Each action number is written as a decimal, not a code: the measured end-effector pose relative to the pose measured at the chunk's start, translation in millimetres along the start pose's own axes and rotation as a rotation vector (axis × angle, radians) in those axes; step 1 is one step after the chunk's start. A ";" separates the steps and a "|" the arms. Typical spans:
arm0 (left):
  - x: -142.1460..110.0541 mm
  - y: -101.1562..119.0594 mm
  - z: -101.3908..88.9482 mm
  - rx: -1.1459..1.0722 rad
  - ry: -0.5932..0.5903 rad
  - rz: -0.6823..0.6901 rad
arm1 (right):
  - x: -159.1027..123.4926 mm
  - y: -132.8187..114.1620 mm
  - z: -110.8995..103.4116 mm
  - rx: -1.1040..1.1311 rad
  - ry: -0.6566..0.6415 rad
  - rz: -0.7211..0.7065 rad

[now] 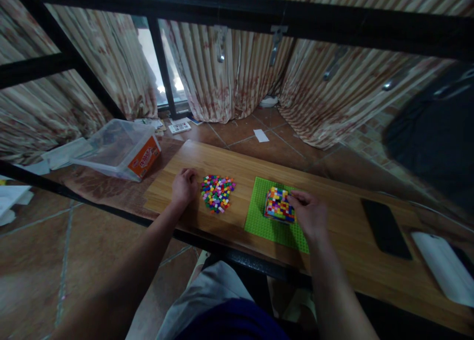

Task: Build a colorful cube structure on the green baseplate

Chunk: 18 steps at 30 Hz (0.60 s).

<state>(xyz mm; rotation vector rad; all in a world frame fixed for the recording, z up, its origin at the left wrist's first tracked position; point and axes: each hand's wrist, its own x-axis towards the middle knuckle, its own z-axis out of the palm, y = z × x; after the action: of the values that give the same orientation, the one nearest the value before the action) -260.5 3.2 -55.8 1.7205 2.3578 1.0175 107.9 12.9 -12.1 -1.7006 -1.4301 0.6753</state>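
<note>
Here — right hand (309,212) at brick stack (279,205)

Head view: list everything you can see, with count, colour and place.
Loose bricks: many, mixed, beside left hand
Brick block: one, mixed colours, on baseplate
Baseplate: one, green, on table
Table: one, brown, centre
Slab: one, black, table's right part
Boxy object: one, white, table's right end
Tub: one, clear, orange label, left of table
Cloth: one, brown, under tub
Papers: several, white, floor
Curtains: several, beige with red, background
Bars: several, black, top and left
Fittings: several, metallic, near top bar
Floor: brown tiles, around table
Bulk: one, dark, upper right
Clothing: pale and blue, bottom centre
Left hand: one, bare, left of bricks
Right hand: one, bare, at block's right edge
</note>
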 end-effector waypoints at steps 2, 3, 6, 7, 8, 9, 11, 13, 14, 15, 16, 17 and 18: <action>0.1 -0.2 0.4 0.005 -0.002 -0.003 | 5.1 2.7 -1.8 0.014 -0.032 0.015; 0.1 -0.3 0.6 0.006 0.001 -0.007 | 7.1 3.5 -2.4 0.017 -0.043 0.016; -0.3 -0.5 0.9 0.001 0.006 -0.007 | 11.3 3.7 -3.3 0.016 -0.067 0.026; -0.5 -0.4 0.9 -0.002 0.006 -0.007 | 12.2 3.1 -3.3 0.015 -0.071 0.029; -0.8 -0.3 0.7 -0.004 0.005 -0.008 | 12.9 2.2 -3.3 0.011 -0.072 0.029; -1.0 -0.2 0.5 -0.005 0.002 -0.009 | 13.4 1.1 -3.2 0.006 -0.073 0.029; -1.3 0.4 -0.1 -0.007 -0.002 -0.014 | 13.9 -1.3 -3.5 -0.003 -0.079 0.035; -1.4 1.2 -0.7 -0.012 -0.002 -0.014 | 13.3 -3.5 -4.6 0.006 -0.094 0.050; -1.4 1.5 -0.8 -0.015 -0.002 -0.012 | 12.3 -4.5 -5.6 0.018 -0.094 0.058; -1.4 1.8 -0.8 -0.019 -0.001 -0.009 | 10.6 -5.6 -6.8 0.031 -0.078 0.064; -1.4 1.9 -0.8 -0.024 0.003 -0.008 | 8.2 -6.7 -8.1 0.045 -0.043 0.068; -1.4 2.0 -0.5 -0.029 0.006 -0.006 | 4.7 -8.2 -9.3 0.059 0.005 0.073; -1.5 1.9 -0.2 -0.035 0.007 -0.005 | 0.3 -10.1 -10.2 0.075 0.061 0.076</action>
<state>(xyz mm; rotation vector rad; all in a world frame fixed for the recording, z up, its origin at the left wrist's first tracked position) -258.4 2.1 -55.1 1.7012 2.3322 1.0592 110.6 11.2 1.9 -1.7089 -1.2884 0.7040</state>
